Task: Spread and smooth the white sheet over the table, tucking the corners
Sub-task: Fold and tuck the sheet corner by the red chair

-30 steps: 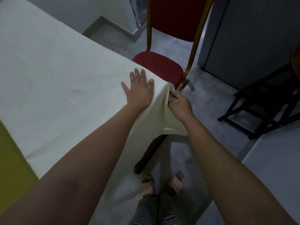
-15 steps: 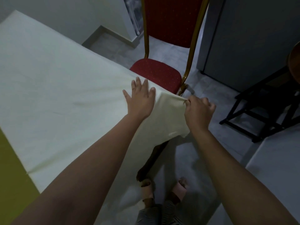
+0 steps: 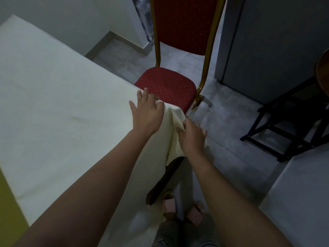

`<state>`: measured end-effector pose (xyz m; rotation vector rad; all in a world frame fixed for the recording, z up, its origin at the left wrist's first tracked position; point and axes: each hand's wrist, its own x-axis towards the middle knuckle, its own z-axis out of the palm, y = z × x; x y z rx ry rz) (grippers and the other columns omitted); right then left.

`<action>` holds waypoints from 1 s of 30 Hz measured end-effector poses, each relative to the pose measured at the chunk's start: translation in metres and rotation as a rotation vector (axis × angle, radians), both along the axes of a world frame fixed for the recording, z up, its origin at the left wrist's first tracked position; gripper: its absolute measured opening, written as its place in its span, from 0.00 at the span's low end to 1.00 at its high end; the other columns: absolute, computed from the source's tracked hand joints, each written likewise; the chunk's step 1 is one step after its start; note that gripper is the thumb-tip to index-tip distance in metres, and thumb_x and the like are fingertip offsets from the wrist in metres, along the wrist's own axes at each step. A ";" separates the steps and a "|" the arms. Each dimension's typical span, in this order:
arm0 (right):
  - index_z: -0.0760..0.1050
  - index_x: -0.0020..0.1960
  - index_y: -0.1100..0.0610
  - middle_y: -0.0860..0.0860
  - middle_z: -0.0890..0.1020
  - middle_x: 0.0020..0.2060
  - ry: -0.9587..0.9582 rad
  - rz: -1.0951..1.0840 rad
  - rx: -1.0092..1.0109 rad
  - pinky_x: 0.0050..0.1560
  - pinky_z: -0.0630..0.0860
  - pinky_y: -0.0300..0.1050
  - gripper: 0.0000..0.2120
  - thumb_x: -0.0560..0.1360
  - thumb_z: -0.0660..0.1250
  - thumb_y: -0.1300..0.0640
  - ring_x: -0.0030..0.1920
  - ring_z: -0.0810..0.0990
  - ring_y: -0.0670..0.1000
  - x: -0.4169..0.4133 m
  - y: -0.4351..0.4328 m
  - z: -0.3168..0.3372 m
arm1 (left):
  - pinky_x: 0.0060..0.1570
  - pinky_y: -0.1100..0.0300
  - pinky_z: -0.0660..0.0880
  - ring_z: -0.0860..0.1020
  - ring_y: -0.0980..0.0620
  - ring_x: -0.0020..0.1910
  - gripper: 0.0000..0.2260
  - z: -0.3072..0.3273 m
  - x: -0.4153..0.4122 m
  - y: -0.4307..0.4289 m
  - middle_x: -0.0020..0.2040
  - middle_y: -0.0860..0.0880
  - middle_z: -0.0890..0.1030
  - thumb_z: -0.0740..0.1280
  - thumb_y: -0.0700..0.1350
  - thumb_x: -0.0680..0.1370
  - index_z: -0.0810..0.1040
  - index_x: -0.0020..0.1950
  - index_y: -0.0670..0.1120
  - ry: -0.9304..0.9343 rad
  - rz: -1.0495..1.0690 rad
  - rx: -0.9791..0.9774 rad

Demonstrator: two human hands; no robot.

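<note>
The white sheet (image 3: pixel 58 111) covers the table top on the left and hangs over its near right corner. My left hand (image 3: pixel 146 113) lies on that corner, palm down, with its fingertips curled over the sheet's edge. My right hand (image 3: pixel 193 136) sits just below and to the right, off the table, and pinches the hanging corner fold of the sheet. A dark table leg (image 3: pixel 165 180) shows under the drooping cloth.
A red padded chair (image 3: pixel 169 86) with a gold frame stands right behind the corner. A dark folding stand (image 3: pixel 284 129) is on the floor at right, a grey cabinet (image 3: pixel 270 43) behind it. A yellow cloth (image 3: pixel 8 211) shows at the lower left. My feet (image 3: pixel 181 211) stand below.
My right hand had pulled the corner flap outward to the right; now it has come back down close to the corner, bunching the fold. My left hand's fingers have curled over the edge.
</note>
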<state>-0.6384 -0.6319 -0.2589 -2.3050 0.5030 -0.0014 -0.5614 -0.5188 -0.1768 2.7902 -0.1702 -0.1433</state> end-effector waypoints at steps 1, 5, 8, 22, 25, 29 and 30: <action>0.70 0.45 0.50 0.47 0.79 0.43 -0.018 -0.001 -0.024 0.54 0.64 0.48 0.06 0.75 0.67 0.53 0.48 0.76 0.50 0.000 -0.007 -0.002 | 0.72 0.37 0.42 0.48 0.46 0.77 0.18 -0.001 0.000 -0.001 0.77 0.45 0.57 0.49 0.49 0.78 0.69 0.64 0.48 0.001 0.000 -0.012; 0.69 0.38 0.51 0.45 0.75 0.35 -0.025 0.117 0.104 0.42 0.65 0.42 0.11 0.73 0.70 0.49 0.39 0.73 0.47 -0.017 -0.036 -0.004 | 0.73 0.37 0.41 0.48 0.46 0.77 0.23 -0.001 0.000 -0.002 0.77 0.46 0.59 0.45 0.53 0.75 0.70 0.63 0.49 0.004 0.009 -0.039; 0.74 0.39 0.53 0.46 0.78 0.36 0.029 0.151 0.308 0.34 0.71 0.41 0.09 0.73 0.70 0.49 0.38 0.76 0.46 -0.027 -0.061 0.001 | 0.73 0.37 0.41 0.49 0.47 0.77 0.22 0.003 -0.001 -0.004 0.76 0.46 0.59 0.46 0.52 0.75 0.72 0.61 0.48 0.023 0.028 -0.015; 0.74 0.54 0.57 0.54 0.78 0.48 -0.069 0.113 -0.082 0.45 0.75 0.46 0.13 0.72 0.68 0.66 0.48 0.75 0.54 -0.083 -0.006 -0.020 | 0.72 0.39 0.37 0.44 0.47 0.78 0.23 0.013 -0.004 -0.009 0.79 0.44 0.51 0.44 0.49 0.81 0.69 0.71 0.51 0.128 -0.051 0.018; 0.75 0.54 0.59 0.56 0.78 0.48 -0.049 0.158 -0.043 0.46 0.76 0.49 0.11 0.72 0.67 0.67 0.49 0.76 0.56 -0.085 0.017 -0.021 | 0.72 0.41 0.38 0.46 0.48 0.78 0.25 0.012 -0.008 -0.009 0.78 0.45 0.53 0.44 0.50 0.79 0.72 0.69 0.50 0.096 -0.074 -0.020; 0.72 0.50 0.59 0.56 0.78 0.46 -0.024 0.121 0.048 0.43 0.72 0.49 0.06 0.74 0.62 0.66 0.47 0.76 0.57 -0.069 0.045 -0.017 | 0.72 0.41 0.38 0.45 0.48 0.78 0.21 0.008 -0.007 -0.007 0.79 0.44 0.52 0.46 0.48 0.82 0.69 0.72 0.50 0.104 -0.089 -0.018; 0.71 0.49 0.58 0.55 0.78 0.46 0.014 0.072 0.066 0.44 0.73 0.50 0.06 0.74 0.62 0.65 0.47 0.76 0.56 -0.064 0.047 -0.017 | 0.72 0.42 0.38 0.45 0.48 0.78 0.21 0.008 -0.006 -0.005 0.79 0.45 0.51 0.46 0.48 0.82 0.68 0.73 0.50 0.112 -0.093 -0.036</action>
